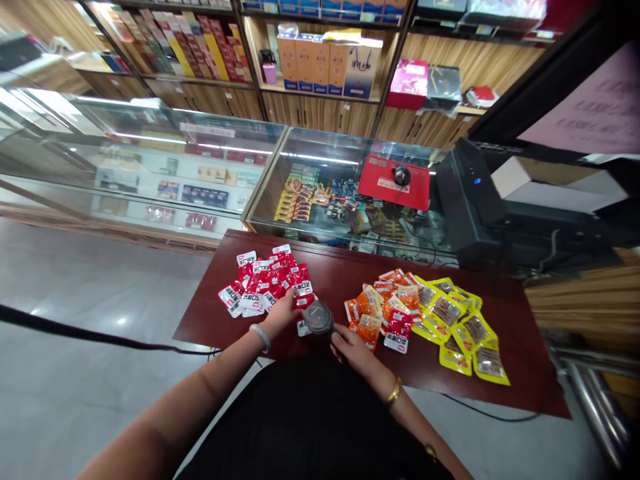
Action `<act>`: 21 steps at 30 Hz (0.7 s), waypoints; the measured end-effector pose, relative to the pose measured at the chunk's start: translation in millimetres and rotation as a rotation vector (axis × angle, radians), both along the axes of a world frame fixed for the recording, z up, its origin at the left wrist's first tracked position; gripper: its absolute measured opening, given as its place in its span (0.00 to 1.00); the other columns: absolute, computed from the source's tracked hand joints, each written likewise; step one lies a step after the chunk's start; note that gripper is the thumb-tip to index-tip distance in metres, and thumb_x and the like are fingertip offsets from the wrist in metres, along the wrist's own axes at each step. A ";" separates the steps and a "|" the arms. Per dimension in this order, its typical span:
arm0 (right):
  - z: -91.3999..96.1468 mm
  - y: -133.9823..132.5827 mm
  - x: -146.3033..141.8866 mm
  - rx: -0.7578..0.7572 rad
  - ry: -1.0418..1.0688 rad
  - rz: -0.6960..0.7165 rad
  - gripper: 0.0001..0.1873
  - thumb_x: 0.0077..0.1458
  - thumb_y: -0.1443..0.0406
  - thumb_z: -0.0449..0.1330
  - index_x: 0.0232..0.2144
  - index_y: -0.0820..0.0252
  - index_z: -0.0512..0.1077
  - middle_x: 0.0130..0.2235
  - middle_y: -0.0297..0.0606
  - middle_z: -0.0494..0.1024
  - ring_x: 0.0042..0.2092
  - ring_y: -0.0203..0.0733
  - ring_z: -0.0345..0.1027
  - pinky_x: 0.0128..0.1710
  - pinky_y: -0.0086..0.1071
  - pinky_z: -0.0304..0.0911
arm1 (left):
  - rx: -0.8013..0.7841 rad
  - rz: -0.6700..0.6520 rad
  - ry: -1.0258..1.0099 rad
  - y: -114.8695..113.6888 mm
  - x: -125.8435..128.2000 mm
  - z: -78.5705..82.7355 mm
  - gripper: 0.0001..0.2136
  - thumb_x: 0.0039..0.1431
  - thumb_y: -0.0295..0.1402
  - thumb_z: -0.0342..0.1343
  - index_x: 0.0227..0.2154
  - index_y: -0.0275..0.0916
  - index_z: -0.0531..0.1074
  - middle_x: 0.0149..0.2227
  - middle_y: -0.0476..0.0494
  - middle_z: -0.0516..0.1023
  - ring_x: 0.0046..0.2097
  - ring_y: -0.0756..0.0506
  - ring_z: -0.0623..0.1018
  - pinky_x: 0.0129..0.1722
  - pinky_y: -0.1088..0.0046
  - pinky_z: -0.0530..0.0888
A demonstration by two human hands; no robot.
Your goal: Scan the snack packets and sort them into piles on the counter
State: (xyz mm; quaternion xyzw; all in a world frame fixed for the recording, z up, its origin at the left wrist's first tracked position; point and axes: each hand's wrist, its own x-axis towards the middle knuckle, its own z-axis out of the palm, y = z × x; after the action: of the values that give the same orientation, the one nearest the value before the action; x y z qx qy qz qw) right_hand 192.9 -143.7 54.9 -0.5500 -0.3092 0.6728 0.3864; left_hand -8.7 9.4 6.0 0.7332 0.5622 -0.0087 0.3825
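Note:
My left hand [281,316], wearing a pale bracelet, pinches the edge of a red-and-white snack packet [305,288] beside a loose pile of similar packets [260,285]. My right hand [354,350] is wrapped round the handle of a dark grey handheld barcode scanner [318,317], its head over the packets near my left fingers. To the right lie orange snack packets [369,303] with one red-and-white packet [399,330] on their near side. Yellow snack packets [445,309] spread out beyond them. All lie on a dark red-brown tabletop [205,313].
Behind the table stands a glass display case [320,150] holding small goods, with a red mat [373,180] and a black mouse [401,175] on top. Black machine equipment [470,227] and an open white box [555,187] stand at right. Boxed goods [313,63] fill shelves behind.

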 end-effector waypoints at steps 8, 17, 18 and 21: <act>-4.8 -38.6 24.7 -0.079 0.026 -0.273 0.33 0.48 0.41 0.60 0.46 0.60 0.70 0.19 0.25 0.66 0.19 0.30 0.55 0.18 0.24 0.50 | 0.529 -0.019 0.190 16.2 13.2 27.4 0.25 0.55 0.39 0.57 0.53 0.37 0.61 0.55 0.32 0.67 0.57 0.33 0.65 0.57 0.55 0.60; 0.9 -106.0 82.9 -0.185 0.013 -0.678 0.26 0.48 0.42 0.61 0.28 0.58 0.67 0.21 0.28 0.68 0.20 0.32 0.58 0.19 0.25 0.51 | 0.317 -0.584 -0.106 -45.5 203.5 7.0 0.21 0.54 0.40 0.58 0.51 0.41 0.66 0.53 0.38 0.67 0.54 0.39 0.65 0.53 0.61 0.63; -0.8 -114.0 88.3 -0.203 -0.007 -0.719 0.26 0.46 0.41 0.61 0.27 0.57 0.66 0.21 0.29 0.69 0.20 0.33 0.59 0.20 0.26 0.52 | 0.303 -0.623 -0.105 -51.1 219.7 4.7 0.23 0.53 0.40 0.59 0.51 0.41 0.66 0.52 0.38 0.67 0.54 0.38 0.65 0.53 0.60 0.63; -5.0 -132.9 100.7 -0.267 -0.028 -0.833 0.26 0.44 0.42 0.64 0.27 0.57 0.66 0.23 0.32 0.72 0.23 0.36 0.63 0.22 0.27 0.57 | 0.287 -0.700 -0.082 -65.5 254.4 1.1 0.26 0.50 0.41 0.61 0.51 0.38 0.65 0.53 0.36 0.66 0.55 0.37 0.63 0.54 0.59 0.61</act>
State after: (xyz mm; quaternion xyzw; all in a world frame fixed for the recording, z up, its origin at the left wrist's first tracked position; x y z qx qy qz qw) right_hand 293.7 -276.7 49.8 -0.6820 0.0235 0.4858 0.5462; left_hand 245.6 -56.1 7.1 0.9267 0.2575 -0.0307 0.2719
